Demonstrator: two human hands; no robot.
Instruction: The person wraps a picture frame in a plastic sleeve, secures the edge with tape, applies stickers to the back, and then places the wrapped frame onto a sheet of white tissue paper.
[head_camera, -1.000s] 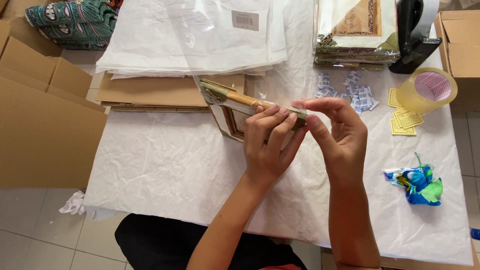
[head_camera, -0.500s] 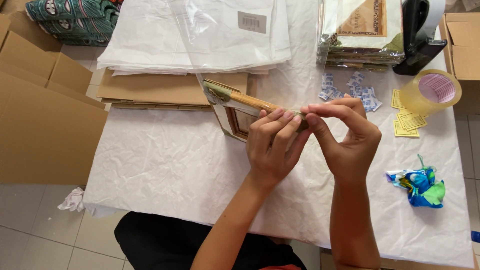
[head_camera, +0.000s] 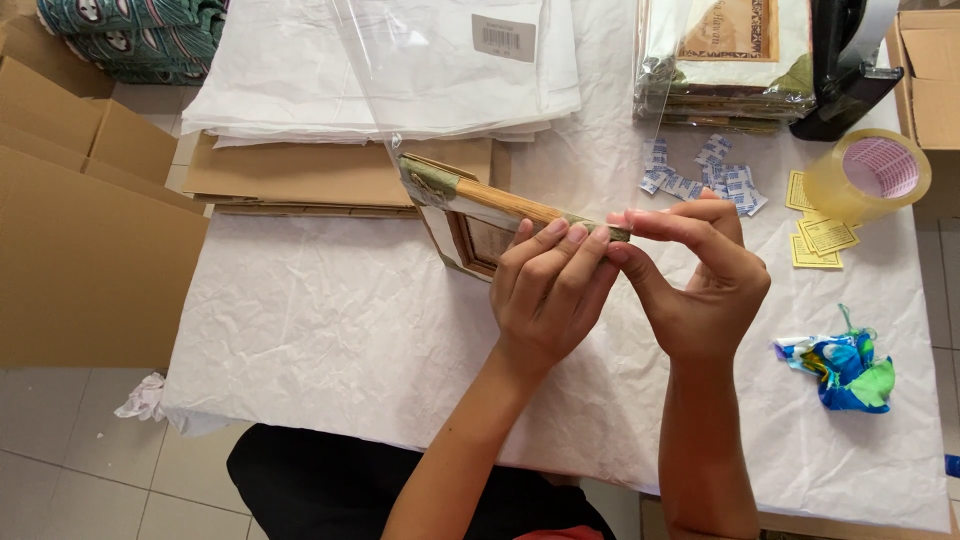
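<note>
A person sits at a table (head_camera: 300, 330) covered in crumpled white paper, seen from above. Both hands meet near the middle of the table and pinch the near end of a small wooden picture frame (head_camera: 480, 215), held on edge above the tabletop. The frame's corners are wrapped in greenish padding, and it sits partly inside a clear plastic sleeve (head_camera: 400, 90) that runs up and away from the hands.

The left hand (head_camera: 548, 290) is curled with its fingers stacked along the near side of the frame's edge, fingertips closed on it. The right hand (head_camera: 700, 275) arches over from the other side, thumb and forefinger pinched on the same padded corner, fingertips almost touching those of the left hand. Both forearms rise from the bottom edge.

Beyond the grip, to the left, lies a stack of white bags (head_camera: 380, 70) on flattened cardboard (head_camera: 300, 175). Beyond and to the right is a pile of wrapped frames (head_camera: 725, 60), with small white sachets (head_camera: 700, 175) scattered just in front of it. Further right sit a roll of clear tape (head_camera: 868, 175) and some yellow cards (head_camera: 820, 230). A crumpled blue and green wrapper (head_camera: 845, 365) lies right of the right wrist. Open cardboard boxes (head_camera: 80, 230) stand off the table's left side.
</note>
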